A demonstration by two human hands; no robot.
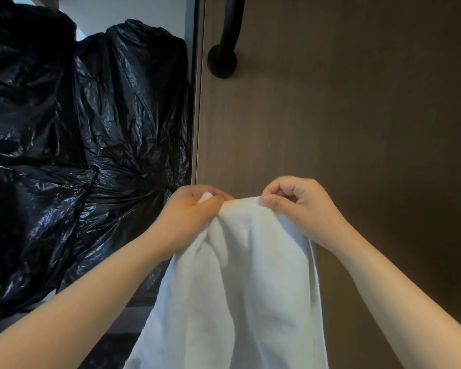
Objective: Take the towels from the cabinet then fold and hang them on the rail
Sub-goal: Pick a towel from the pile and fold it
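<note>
A white towel [240, 283] hangs down in front of me from its top edge. My left hand [189, 211] pinches that edge on the left side, with a bit of white cloth showing between its fingers. My right hand [301, 206] pinches the same edge on the right, fingers curled. The two hands are close together, about one hand's width apart. A black bar [230, 30], mounted on a round base, runs up the brown wooden panel [357, 115] above the hands.
Several bulging black plastic bags [91, 129] fill the open space to the left, stacked on shelves. A pale vertical frame edge [197, 102] separates them from the wooden panel. The towel's lower end runs out of view at the bottom.
</note>
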